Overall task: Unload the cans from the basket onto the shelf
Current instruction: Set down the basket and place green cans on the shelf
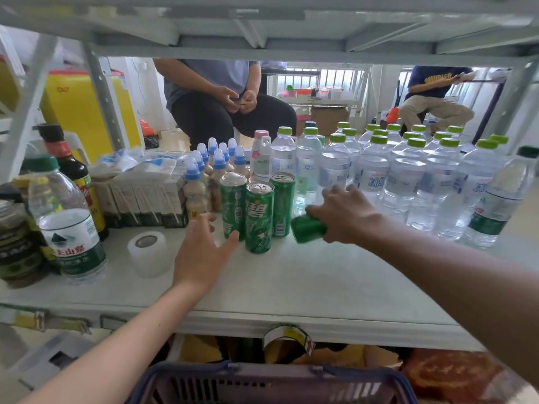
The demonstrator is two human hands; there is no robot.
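Three tall green cans stand upright together on the white shelf (291, 287): one at the left (232, 205), one in front (259, 218), one behind at the right (282, 204). My right hand (342, 212) grips a fourth green can (307, 228), tilted on its side just right of the group, low over the shelf. My left hand (204, 249) is open, fingers spread, its thumb touching the base of the left can. The blue basket (271, 383) sits below the shelf edge at the bottom; its contents are hidden.
Many clear water bottles (408, 176) with green caps fill the right half of the shelf. Small blue-capped drink bottles (215, 161), drink cartons (140, 196), a tape roll (147, 253), a large water bottle (70, 225) and a dark sauce bottle (73, 170) stand left. Two people sit behind.
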